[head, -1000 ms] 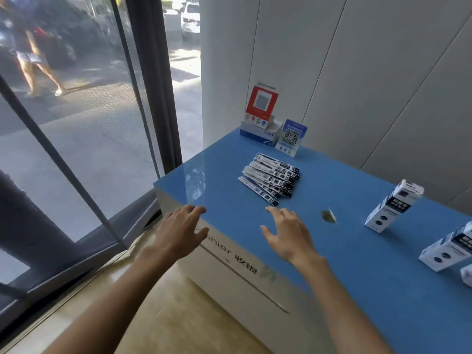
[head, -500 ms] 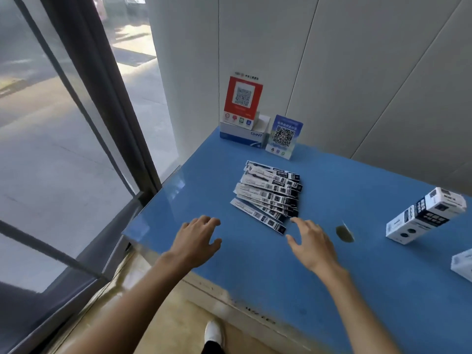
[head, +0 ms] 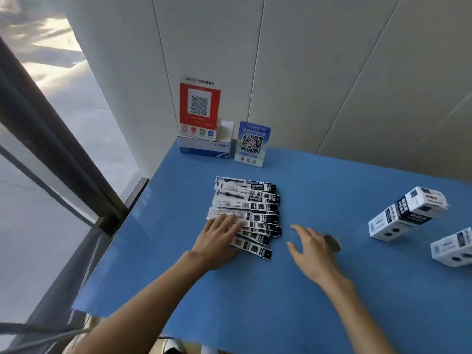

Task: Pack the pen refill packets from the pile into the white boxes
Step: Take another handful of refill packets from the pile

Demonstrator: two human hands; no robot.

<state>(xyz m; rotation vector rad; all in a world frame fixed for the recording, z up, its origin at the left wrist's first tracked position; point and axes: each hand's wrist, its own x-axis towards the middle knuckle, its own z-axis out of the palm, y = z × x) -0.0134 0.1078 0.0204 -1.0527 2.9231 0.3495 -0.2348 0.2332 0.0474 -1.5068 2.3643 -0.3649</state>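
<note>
A fanned pile of long white-and-black pen refill packets (head: 251, 204) lies in the middle of the blue counter (head: 281, 297). My left hand (head: 217, 237) rests flat on the near left end of the pile, fingers spread over the packets. My right hand (head: 310, 247) hovers open just right of the pile, touching nothing. Two white boxes with black print lie on their sides at the right: one (head: 406, 213) farther back, the other (head: 452, 247) cut off by the frame edge.
A red QR-code sign (head: 199, 108) stands on a white CHNT box (head: 204, 146) at the back, with a blue QR-code stand (head: 252, 144) beside it. A small dark round mark (head: 333, 242) sits in the counter by my right hand. A window frame runs along the left.
Both hands moved forward over the counter. My left hand went from the front edge onto the pile's near end. My right hand came up beside the pile.
</note>
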